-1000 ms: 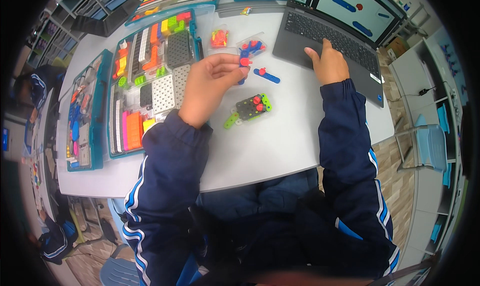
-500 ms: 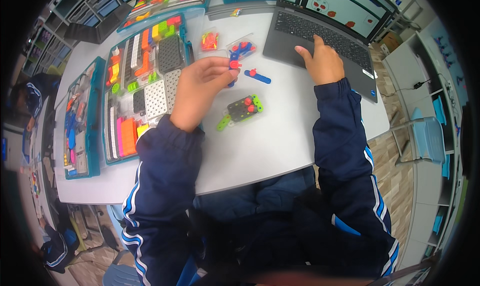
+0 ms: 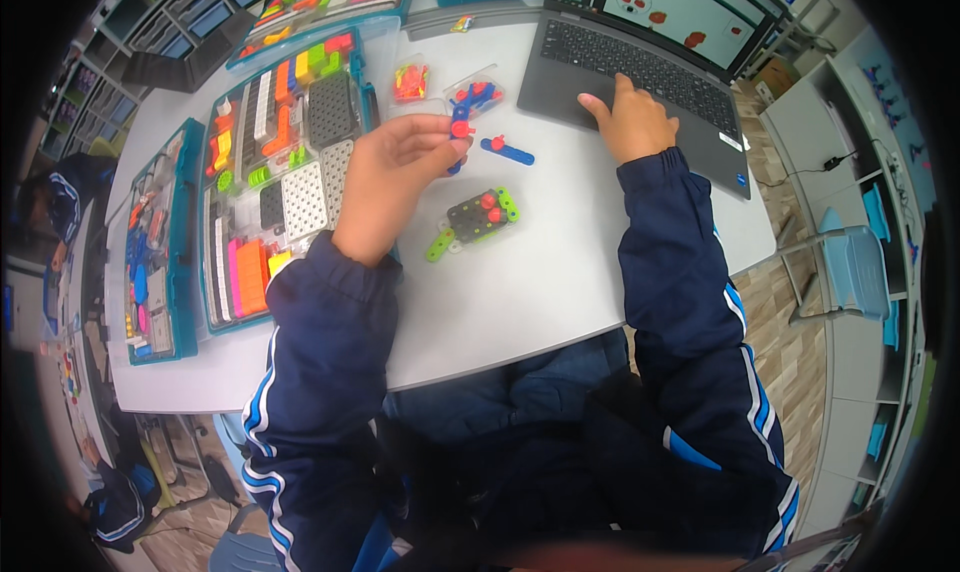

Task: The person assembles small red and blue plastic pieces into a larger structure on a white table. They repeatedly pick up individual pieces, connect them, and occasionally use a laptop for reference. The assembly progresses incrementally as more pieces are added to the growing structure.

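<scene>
Pinched in the fingertips of my left hand (image 3: 395, 177) is a blue building strip with a red peg (image 3: 461, 128), held upright above the table. My right hand (image 3: 638, 122) rests with fingers spread on the front of a dark laptop (image 3: 575, 82), by the keyboard and touchpad. Between my hands lies another blue strip with a red peg (image 3: 510, 151). Nearer to me sits a small assembly (image 3: 480, 217) of a dark perforated plate, green strips and red pegs. Beyond my left hand stand a small clear box of red and yellow pieces (image 3: 410, 82) and one of blue and red pieces (image 3: 485, 94).
Sorted bricks and plates fill a large teal-edged case (image 3: 240, 302) at the left. Another teal case (image 3: 185, 332) of parts lies beside it, and a third (image 3: 400, 7) farther back. A blue chair (image 3: 850, 272) stands right of the table. Another person's sleeve (image 3: 120, 502) shows far left.
The whole view has shifted slightly, so the table things sit a little farther left. The shapes on the laptop screen have moved. My left hand keeps its hold on the blue strip.
</scene>
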{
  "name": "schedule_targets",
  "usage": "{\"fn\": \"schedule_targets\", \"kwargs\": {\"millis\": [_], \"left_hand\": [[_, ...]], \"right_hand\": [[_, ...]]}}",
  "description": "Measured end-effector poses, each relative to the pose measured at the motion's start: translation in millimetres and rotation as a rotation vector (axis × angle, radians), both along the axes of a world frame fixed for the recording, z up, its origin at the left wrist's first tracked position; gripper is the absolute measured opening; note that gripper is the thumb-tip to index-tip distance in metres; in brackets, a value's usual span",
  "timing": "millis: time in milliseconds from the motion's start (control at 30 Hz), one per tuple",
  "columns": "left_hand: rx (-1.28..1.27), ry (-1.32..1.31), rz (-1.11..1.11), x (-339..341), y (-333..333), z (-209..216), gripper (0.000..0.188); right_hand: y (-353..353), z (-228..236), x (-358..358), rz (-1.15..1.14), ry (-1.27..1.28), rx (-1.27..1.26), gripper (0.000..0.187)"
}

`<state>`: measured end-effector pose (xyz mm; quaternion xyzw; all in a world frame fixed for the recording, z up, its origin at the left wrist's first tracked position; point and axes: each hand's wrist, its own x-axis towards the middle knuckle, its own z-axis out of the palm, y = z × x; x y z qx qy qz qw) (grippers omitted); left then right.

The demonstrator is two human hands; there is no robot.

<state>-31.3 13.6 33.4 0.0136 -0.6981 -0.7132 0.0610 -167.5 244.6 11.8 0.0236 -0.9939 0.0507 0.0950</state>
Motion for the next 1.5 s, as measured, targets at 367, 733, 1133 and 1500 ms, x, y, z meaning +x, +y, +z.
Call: {"fn": "schedule_targets", "kwargs": {"millis": [367,733,1133,1500], "left_hand": [[-0.008,0.0,-0.003,0.5,-0.3,-0.3,0.023],[-0.008,-0.026,0.001,0.6,-1.9,-0.5,0.026],[-0.118,-0.001,-0.004,-1.7,-2.3,-6.6,0.025],[-0.417,0.104,0.074,1.7,2.3,-4.3,0.022]], "right_hand": [[3.4,-10.4,-10.1,0.03,0.04,0.017,0.073],[5.0,-9.5,-4.4,0.158,0.232,-0.041,0.07],[-46.1,8.4,50.2,0.954,-0.08,-0.886,0.02],[-55.5,1.9,63.7,0.906,-0.166,-1.02,0.021]]}}
